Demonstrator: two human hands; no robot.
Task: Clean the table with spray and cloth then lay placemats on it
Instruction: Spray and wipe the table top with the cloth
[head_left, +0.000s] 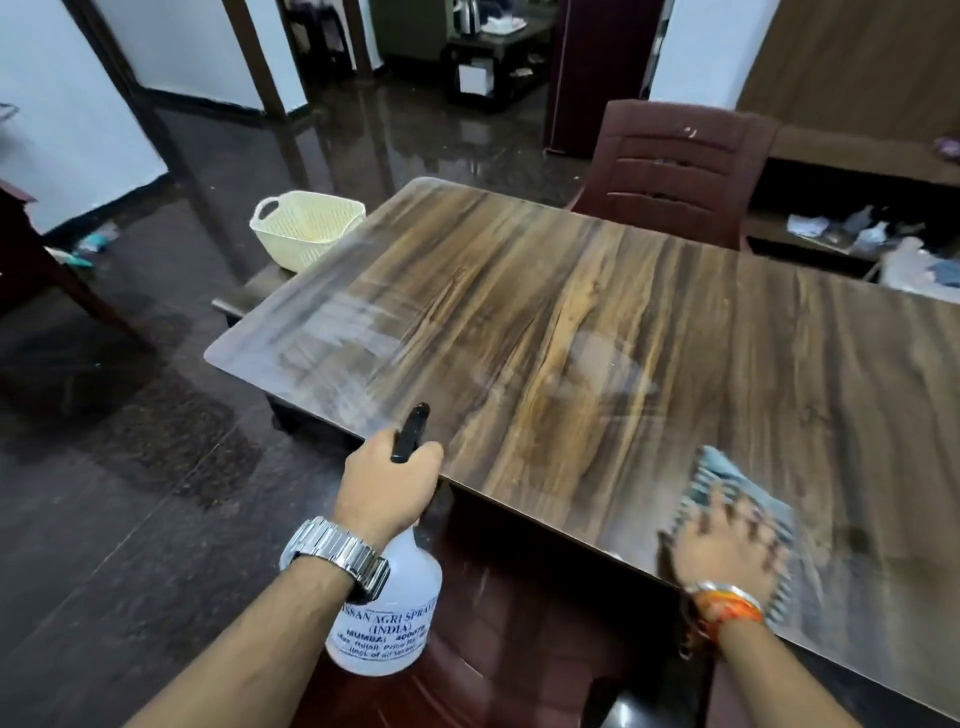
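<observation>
We see the left hand (387, 480) wrapped around the neck of a spray bottle (387, 597), its fingers curled tight just below the black spray head (410, 431), which points out over the near edge of the wooden tabletop (571, 312). The bottle is translucent white with dark printed lettering on its belly, and it hangs just off the tabletop's near edge, above a dark red seat (509, 675) below. A steel watch (337, 556) sits on that wrist. To the right, the right hand (727, 551) lies flat with its fingers spread apart, pressing down on a grey-blue cloth (727, 470) that rests on the tabletop close to the near edge; both hand and cloth are smeared by motion blur, so we cannot make out how the cloth is folded. Orange threads and a bangle (727, 605) ring this wrist. Pale, hazy streaks (332, 332) show on the left part of the tabletop, and a fainter rounded patch (608, 374) sits near its middle. Beyond the far left corner, a cream plastic basket (306, 228) with a handle hole rests on a lower dark surface beside the tabletop. A brown plastic chair (675, 166) stands at the far side. The dark floor (130, 467) around is glossy.
</observation>
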